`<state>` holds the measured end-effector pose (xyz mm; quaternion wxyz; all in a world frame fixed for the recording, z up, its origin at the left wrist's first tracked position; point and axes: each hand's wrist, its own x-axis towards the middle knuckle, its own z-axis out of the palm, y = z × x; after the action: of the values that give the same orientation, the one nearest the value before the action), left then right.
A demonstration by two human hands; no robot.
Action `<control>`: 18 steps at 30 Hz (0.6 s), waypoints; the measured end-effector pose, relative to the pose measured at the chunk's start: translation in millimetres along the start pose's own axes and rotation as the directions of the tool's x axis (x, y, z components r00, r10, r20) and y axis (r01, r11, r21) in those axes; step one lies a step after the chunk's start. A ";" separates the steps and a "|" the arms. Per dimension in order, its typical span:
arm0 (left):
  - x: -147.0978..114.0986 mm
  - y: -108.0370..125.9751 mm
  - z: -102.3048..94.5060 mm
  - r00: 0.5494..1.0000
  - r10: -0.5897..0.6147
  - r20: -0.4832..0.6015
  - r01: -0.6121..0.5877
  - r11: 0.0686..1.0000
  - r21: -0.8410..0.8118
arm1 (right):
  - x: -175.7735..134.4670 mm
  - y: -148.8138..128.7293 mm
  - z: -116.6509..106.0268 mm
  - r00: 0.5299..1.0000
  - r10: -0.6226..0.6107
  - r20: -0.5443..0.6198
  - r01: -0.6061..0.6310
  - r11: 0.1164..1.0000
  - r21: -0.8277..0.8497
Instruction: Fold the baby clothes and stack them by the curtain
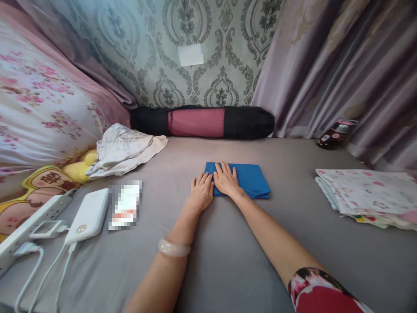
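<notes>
A blue cloth (pixel 253 177), folded into a flat rectangle, lies on the grey sheet (pixel 224 252). My right hand (pixel 226 179) rests palm down on its left part, fingers stretched out. Beside it, my left hand (pixel 202 190) lies flat at the cloth's left edge, partly over the sheet, with its fingers extended. The two hands are side by side, close together at the thumbs. Neither hand grips anything. The kind of blue cloth item cannot be made out from its folded shape.
Folded patterned cloths (pixel 368 191) lie at the right, near a dark bottle (pixel 335 135). A black and pink roll bag (pixel 195 122) lies along the wall. On the left are a crumpled cloth (pixel 125 148), a white power bank (pixel 87 215) with cables, and a power strip (pixel 35 228).
</notes>
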<state>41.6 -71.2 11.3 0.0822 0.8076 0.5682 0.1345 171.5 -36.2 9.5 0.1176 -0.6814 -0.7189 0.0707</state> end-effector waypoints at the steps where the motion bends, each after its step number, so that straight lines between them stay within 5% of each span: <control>1: -0.2 0.3 -0.2 1.000 0.006 0.000 -0.006 1.000 0.002 | 0.2 0.8 -1.2 1.000 0.001 0.013 -0.001 1.000 0.009; 6: -2.3 1.9 -3.4 0.999 0.041 0.023 -0.041 0.999 0.004 | 0.0 9.5 -8.9 0.997 0.018 0.069 -0.021 0.998 0.054; 18: -3.2 -2.1 2.8 0.997 0.082 0.010 -0.082 0.996 0.020 | -8.7 33.5 -10.8 0.993 0.114 -0.008 -0.114 0.988 -0.107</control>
<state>39.5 -73.5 7.6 0.0710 0.8318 0.5355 0.1280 207.0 -43.4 10.5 0.0773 -0.7269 -0.6813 0.0378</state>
